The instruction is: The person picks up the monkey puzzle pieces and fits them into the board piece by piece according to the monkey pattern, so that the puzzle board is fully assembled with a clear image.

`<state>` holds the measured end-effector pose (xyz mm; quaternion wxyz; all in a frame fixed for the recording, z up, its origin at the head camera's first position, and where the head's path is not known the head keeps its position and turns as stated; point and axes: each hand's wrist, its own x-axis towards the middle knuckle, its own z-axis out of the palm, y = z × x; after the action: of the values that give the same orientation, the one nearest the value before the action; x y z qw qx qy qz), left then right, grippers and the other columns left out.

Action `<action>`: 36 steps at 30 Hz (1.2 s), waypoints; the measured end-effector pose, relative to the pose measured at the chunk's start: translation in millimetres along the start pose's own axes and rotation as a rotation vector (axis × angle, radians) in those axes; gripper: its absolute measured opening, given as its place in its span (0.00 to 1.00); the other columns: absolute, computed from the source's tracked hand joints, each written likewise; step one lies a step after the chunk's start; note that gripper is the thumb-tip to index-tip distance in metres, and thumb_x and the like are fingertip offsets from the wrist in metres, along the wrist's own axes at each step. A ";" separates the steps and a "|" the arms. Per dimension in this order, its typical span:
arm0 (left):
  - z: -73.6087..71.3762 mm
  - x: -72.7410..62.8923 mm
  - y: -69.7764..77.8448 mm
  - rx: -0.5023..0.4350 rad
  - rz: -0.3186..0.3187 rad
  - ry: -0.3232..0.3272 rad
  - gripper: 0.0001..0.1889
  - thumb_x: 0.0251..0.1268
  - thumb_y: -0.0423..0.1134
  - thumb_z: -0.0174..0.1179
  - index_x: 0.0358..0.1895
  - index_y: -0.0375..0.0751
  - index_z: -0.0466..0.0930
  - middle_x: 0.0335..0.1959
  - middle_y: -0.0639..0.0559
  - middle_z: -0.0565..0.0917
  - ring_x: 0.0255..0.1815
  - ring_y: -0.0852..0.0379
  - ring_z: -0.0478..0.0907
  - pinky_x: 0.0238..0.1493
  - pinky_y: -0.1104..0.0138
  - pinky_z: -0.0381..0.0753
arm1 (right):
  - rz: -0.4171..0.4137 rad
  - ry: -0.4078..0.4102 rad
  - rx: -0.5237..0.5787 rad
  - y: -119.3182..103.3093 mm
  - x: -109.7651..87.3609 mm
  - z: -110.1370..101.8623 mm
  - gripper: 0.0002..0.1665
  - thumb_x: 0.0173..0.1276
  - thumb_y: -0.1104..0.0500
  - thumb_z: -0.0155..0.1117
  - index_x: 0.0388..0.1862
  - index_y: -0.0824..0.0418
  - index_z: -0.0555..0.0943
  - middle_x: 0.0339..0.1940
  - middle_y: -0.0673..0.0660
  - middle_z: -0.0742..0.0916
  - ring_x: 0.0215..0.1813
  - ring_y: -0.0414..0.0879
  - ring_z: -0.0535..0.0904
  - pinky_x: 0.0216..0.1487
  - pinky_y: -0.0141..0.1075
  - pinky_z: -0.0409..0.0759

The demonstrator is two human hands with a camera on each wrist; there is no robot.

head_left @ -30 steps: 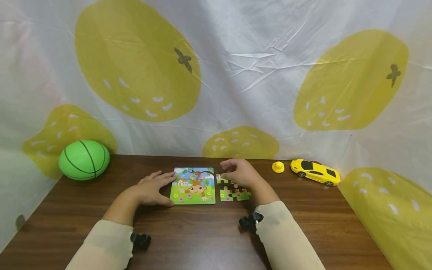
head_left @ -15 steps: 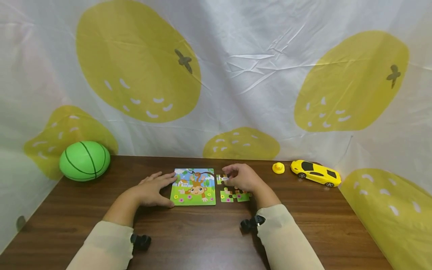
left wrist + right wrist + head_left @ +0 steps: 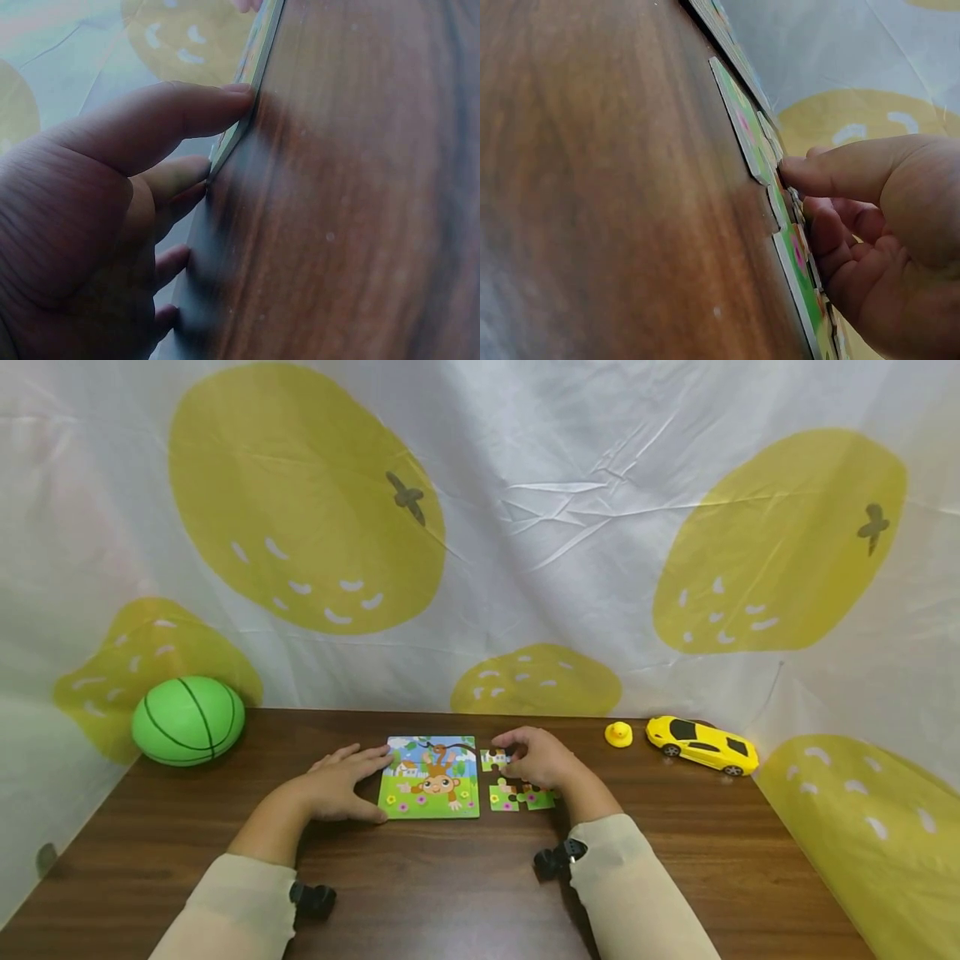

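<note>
A square puzzle picture of a monkey (image 3: 431,777) lies flat on the table in the head view. My left hand (image 3: 341,785) rests along its left side, fingers spread, with the thumb (image 3: 217,109) against its edge in the left wrist view. Just right of the picture is a partly joined group of loose puzzle pieces (image 3: 504,797), green with flowers in front. Over the far pieces, my right hand (image 3: 540,758) pinches a puzzle piece (image 3: 493,760) between thumb and index finger, its other fingers curled. That hand hides part of the group.
A green ball (image 3: 187,721) stands at the back left of the brown wooden table (image 3: 420,893). A yellow rubber duck (image 3: 618,734) and a yellow toy car (image 3: 702,745) are at the back right. Behind hangs a white cloth (image 3: 540,527) with yellow fruit prints.
My right hand has come down and slightly rightward onto the far pieces, uncovering more of the upper left one. My left hand and the monkey picture have stayed in place.
</note>
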<state>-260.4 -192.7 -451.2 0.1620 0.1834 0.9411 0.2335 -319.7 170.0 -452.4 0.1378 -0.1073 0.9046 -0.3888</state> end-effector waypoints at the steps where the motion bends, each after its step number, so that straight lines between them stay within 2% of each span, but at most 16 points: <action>1: 0.0 0.1 -0.2 0.001 0.001 0.000 0.54 0.58 0.62 0.75 0.86 0.52 0.61 0.90 0.50 0.55 0.90 0.28 0.42 0.80 0.22 0.42 | 0.002 -0.003 -0.008 -0.4 0.2 0.2 0.27 0.69 0.63 0.76 0.66 0.51 0.85 0.37 0.54 0.83 0.19 0.42 0.68 0.19 0.32 0.70; 7: -0.3 0.8 -1.1 0.004 -0.001 0.004 0.54 0.58 0.63 0.74 0.86 0.53 0.60 0.90 0.50 0.55 0.90 0.28 0.42 0.80 0.22 0.42 | 0.000 -0.014 -0.041 -5.5 1.2 1.0 0.27 0.70 0.65 0.74 0.67 0.52 0.85 0.36 0.55 0.83 0.18 0.42 0.67 0.19 0.33 0.69; 17: -0.5 0.7 -1.6 0.004 -0.010 0.005 0.54 0.58 0.62 0.75 0.86 0.53 0.60 0.90 0.51 0.55 0.90 0.29 0.42 0.80 0.22 0.42 | 0.006 -0.022 -0.067 -8.7 3.1 2.5 0.25 0.72 0.65 0.73 0.67 0.54 0.86 0.40 0.57 0.85 0.19 0.42 0.67 0.20 0.33 0.69; 21: -0.6 1.3 -1.1 0.005 -0.008 0.004 0.54 0.59 0.62 0.75 0.86 0.53 0.60 0.90 0.51 0.55 0.90 0.29 0.41 0.80 0.22 0.42 | -0.031 -0.005 -0.112 -7.2 2.8 2.3 0.26 0.71 0.66 0.73 0.67 0.56 0.86 0.52 0.58 0.85 0.30 0.43 0.76 0.28 0.34 0.76; 24: -0.2 2.2 -0.9 0.005 -0.010 0.003 0.53 0.59 0.62 0.75 0.86 0.54 0.60 0.91 0.51 0.54 0.91 0.29 0.41 0.81 0.23 0.41 | -0.062 0.034 -0.172 -8.4 1.7 2.0 0.26 0.69 0.65 0.76 0.66 0.56 0.87 0.59 0.58 0.84 0.43 0.46 0.80 0.39 0.37 0.81; 29: 0.0 2.4 -0.5 0.013 -0.004 0.000 0.54 0.58 0.62 0.75 0.86 0.53 0.60 0.90 0.51 0.54 0.90 0.28 0.41 0.81 0.22 0.41 | -0.085 0.098 -0.238 -12.4 1.3 2.0 0.23 0.66 0.64 0.79 0.60 0.54 0.89 0.57 0.56 0.85 0.48 0.48 0.80 0.49 0.43 0.81; 36: 0.2 1.6 -1.5 0.009 -0.002 0.000 0.54 0.57 0.63 0.75 0.86 0.53 0.60 0.90 0.50 0.55 0.90 0.28 0.42 0.80 0.22 0.41 | -0.099 0.139 -0.220 -12.4 2.0 4.4 0.20 0.65 0.64 0.79 0.55 0.52 0.90 0.50 0.54 0.85 0.45 0.47 0.79 0.47 0.42 0.80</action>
<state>-262.1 -193.2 -452.5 0.1612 0.1833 0.9423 0.2292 -319.0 158.1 -446.5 0.0426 -0.1390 0.9428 -0.3001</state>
